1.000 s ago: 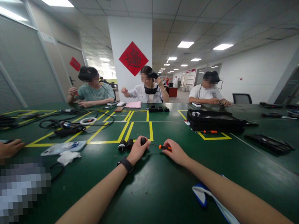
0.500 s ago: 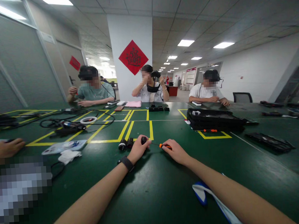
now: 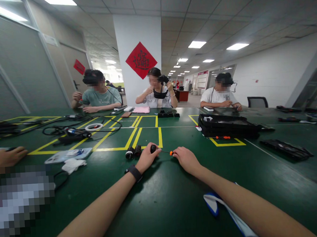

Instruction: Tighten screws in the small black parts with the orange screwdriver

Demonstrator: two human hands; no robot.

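Observation:
My left hand (image 3: 146,158) is closed around a small black cylindrical part (image 3: 153,148), its kind too small to make out. My right hand (image 3: 187,159) is wrapped round the handle of an orange and black screwdriver (image 3: 171,153). The thin shaft points left and reaches the fingers of my left hand; whether the tip sits in the black part is hidden. Just left of my left hand, two black cylindrical parts stand on the green table, one with a pale ring (image 3: 129,153) and a darker one (image 3: 138,151).
Black trays (image 3: 226,124) are stacked at the right, with an orange screwdriver (image 3: 223,137) before them. Another black part (image 3: 286,149) lies farther right. Cables (image 3: 70,132), a phone (image 3: 68,155) and a tissue (image 3: 74,165) lie left. A co-worker's hand (image 3: 9,158) rests at the left edge. Several people sit around.
My right hand has turned around the screwdriver handle, so less of the orange shows. My left hand has barely moved. The person across has lowered one hand from the face.

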